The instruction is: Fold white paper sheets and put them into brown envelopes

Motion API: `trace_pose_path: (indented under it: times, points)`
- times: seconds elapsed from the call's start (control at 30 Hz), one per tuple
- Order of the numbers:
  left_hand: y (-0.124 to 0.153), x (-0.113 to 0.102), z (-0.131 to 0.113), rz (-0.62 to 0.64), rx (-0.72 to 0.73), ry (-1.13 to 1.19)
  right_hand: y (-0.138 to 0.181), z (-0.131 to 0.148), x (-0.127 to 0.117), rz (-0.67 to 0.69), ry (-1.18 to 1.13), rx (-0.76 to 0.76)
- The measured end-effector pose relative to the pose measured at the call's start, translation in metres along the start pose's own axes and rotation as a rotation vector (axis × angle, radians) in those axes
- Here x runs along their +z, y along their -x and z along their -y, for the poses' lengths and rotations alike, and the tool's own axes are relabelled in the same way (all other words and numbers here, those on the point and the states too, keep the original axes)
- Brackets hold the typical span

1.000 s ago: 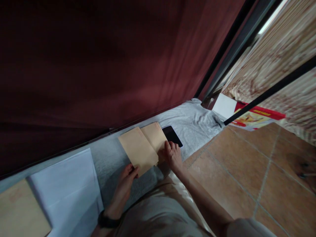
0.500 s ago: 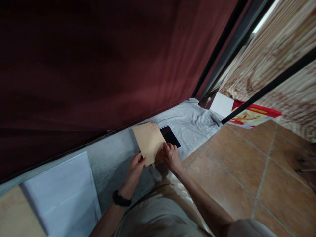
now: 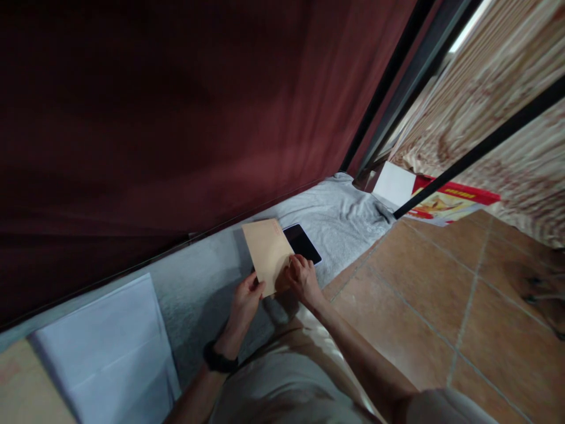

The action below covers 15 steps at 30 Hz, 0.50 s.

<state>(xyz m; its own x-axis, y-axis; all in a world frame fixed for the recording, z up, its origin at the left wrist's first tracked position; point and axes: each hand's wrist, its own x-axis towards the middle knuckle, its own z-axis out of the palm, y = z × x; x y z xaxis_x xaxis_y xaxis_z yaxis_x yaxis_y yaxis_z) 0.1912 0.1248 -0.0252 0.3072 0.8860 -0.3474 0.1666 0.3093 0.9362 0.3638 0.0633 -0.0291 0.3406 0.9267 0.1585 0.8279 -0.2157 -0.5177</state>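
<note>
A tan paper envelope (image 3: 267, 252) with small red print along its upper right edge lies tilted between my hands. My left hand (image 3: 247, 297), below a black wristband, is closed on its lower left corner, thumb on top. My right hand (image 3: 304, 280) is closed at its right edge, the fingertips pinched on the paper. Just past the right hand lies a dark-screened tablet (image 3: 303, 244) with a pale rim, partly covered by the envelope. Whether more envelopes sit beneath the top one cannot be made out clearly.
A grey cloth (image 3: 339, 206) covers the long ledge. White paper sheets (image 3: 115, 347) and a tan paper item (image 3: 30, 386) lie at the left. A dark red curtain (image 3: 176, 118) hangs behind. On the right are a black pole (image 3: 477, 147), a red-and-yellow box (image 3: 450, 203) and tiled floor (image 3: 410, 306).
The envelope's fanned edges at the upper right now line up as one. My left hand has shifted slightly right with its corner, while my right hand stays at the right edge.
</note>
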Motion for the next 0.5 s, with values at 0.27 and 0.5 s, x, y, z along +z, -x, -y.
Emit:
trace_pose_path:
  times: [0.27, 0.5]
  points:
    - [0.013, 0.004, -0.004, -0.067, -0.062, 0.129, 0.026, -0.018, -0.013, -0.012, -0.116, -0.036]
    - [0.009, 0.003, -0.003, -0.120, -0.148, 0.180, 0.060, -0.044, -0.013, 0.002, -0.248, 0.180]
